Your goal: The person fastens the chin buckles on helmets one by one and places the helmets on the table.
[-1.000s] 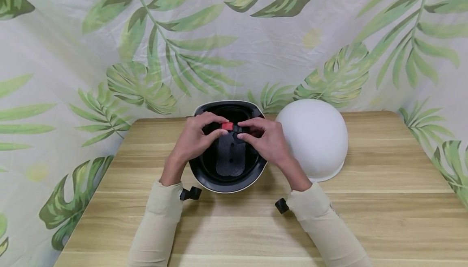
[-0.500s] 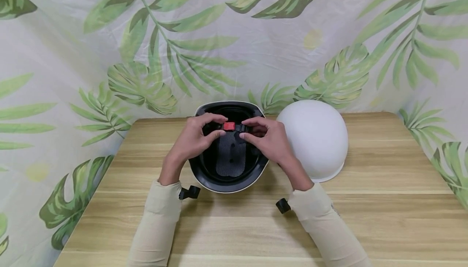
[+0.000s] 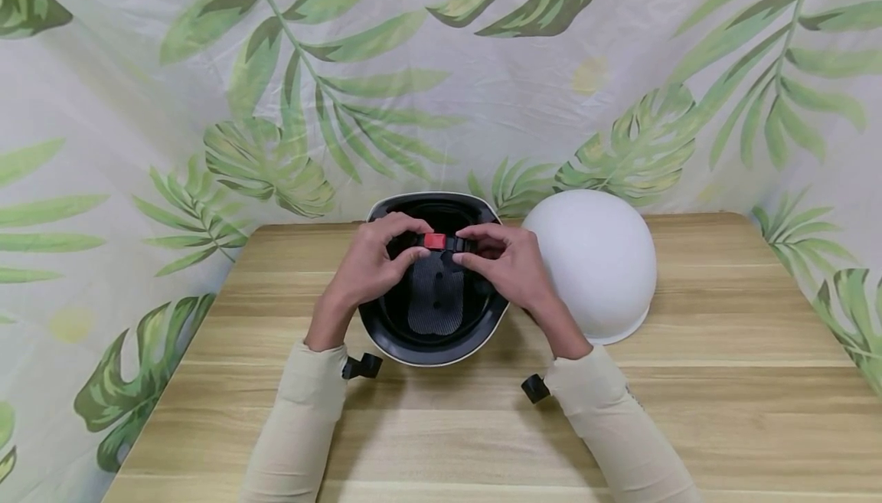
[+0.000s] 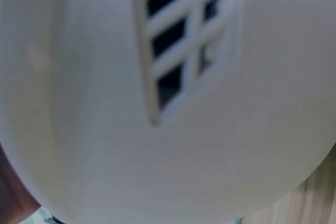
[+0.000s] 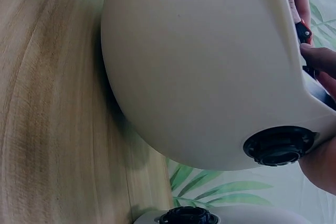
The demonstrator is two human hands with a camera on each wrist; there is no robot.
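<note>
A white helmet with a black lining lies upside down, its opening facing up. Across the opening runs its black chin strap with a red buckle. My left hand holds the buckle's left end, index finger on its top edge, thumb below. My right hand pinches the black strap piece just right of the red part. In the left wrist view the helmet shell with its slotted vent covers most of the frame. The right wrist view shows the shell's side and a round black fitting.
A second white helmet stands dome up to the right, close to my right wrist. Both are on a wooden table. A leaf-patterned cloth hangs behind the table's back edge.
The red buckle has shifted slightly to the right. My left fingers have moved right with it, the index fingertip now at its top edge. My right hand has hardly moved.
</note>
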